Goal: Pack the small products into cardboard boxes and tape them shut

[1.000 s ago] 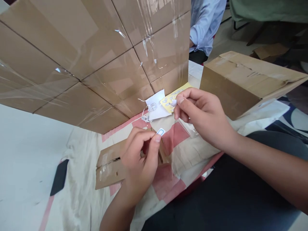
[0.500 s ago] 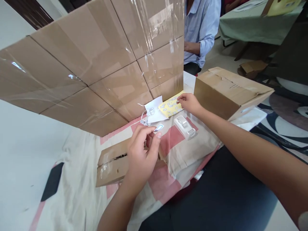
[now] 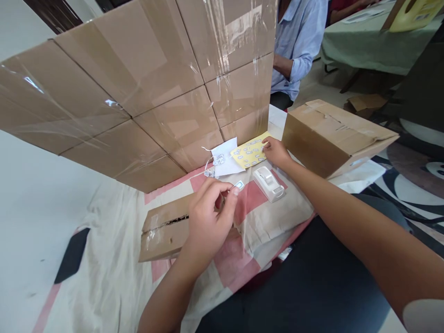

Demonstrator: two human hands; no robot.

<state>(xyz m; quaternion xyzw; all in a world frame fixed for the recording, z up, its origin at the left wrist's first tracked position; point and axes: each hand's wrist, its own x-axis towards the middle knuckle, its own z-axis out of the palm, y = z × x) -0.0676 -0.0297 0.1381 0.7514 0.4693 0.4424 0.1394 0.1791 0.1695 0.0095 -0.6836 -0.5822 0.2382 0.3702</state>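
Between thumb and forefinger, my left hand (image 3: 211,208) pinches a small white tag with a blue outline (image 3: 239,185). My right hand (image 3: 275,151) is at the right end of a yellow sheet (image 3: 248,156) that carries several small tags; its fingers are bent together, and what they pinch is too small to make out. Partly under the yellow sheet lies a white paper (image 3: 229,167), with small clear pieces and white string at its left. A white tape dispenser (image 3: 268,183) rests on the cloth just below the yellow sheet.
Tall taped cardboard boxes (image 3: 166,115) stand behind the papers. A closed carton (image 3: 333,134) is at the right, a smaller box (image 3: 163,231) at the left, and a dark flat object (image 3: 72,255) lies far left. A person in a blue shirt (image 3: 300,37) sits beyond.
The view has shifted slightly. My left hand has moved a little to the right with the tag, which is now tilted differently. My right hand stays at the yellow sheet.
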